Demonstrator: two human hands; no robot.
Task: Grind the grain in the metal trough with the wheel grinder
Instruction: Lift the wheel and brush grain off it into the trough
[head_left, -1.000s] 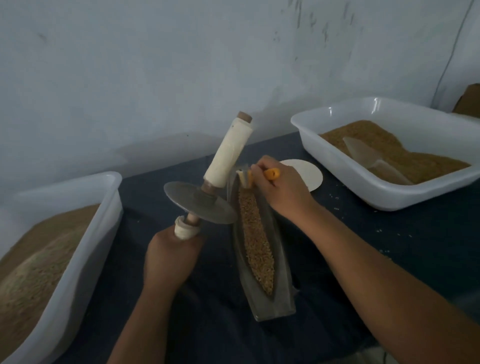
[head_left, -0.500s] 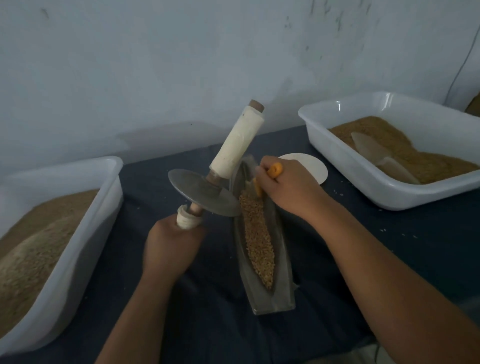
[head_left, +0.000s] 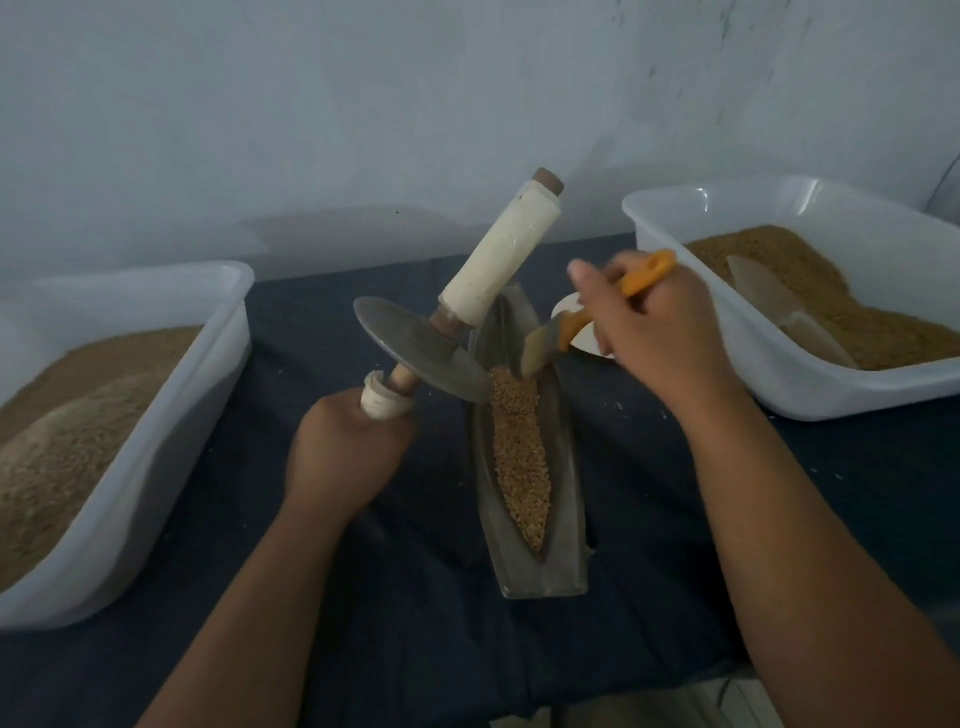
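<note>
A narrow boat-shaped metal trough (head_left: 563, 551) lies on the dark cloth, with a strip of brown grain (head_left: 517, 457) along its middle. My left hand (head_left: 345, 452) grips the near wrapped handle of the wheel grinder (head_left: 421, 351). Its metal disc hangs tilted just left of the trough's far end, clear of the grain, and the far white-wrapped handle (head_left: 501, 257) points up and away. My right hand (head_left: 657, 325) grips an orange-handled brush (head_left: 571, 325), whose pale bristles hover over the trough's far end.
A white tub (head_left: 130, 467) of tan ground material stands at the left. At the right stands another white tub (head_left: 810, 395) of brown grain with a scoop (head_left: 769, 306) in it. A white round disc (head_left: 582, 332) lies behind the brush. The wall is close behind.
My right hand has lifted and drawn back to the right, so the brush has risen off the grain at the trough's far end. The grinder stays held in about the same place.
</note>
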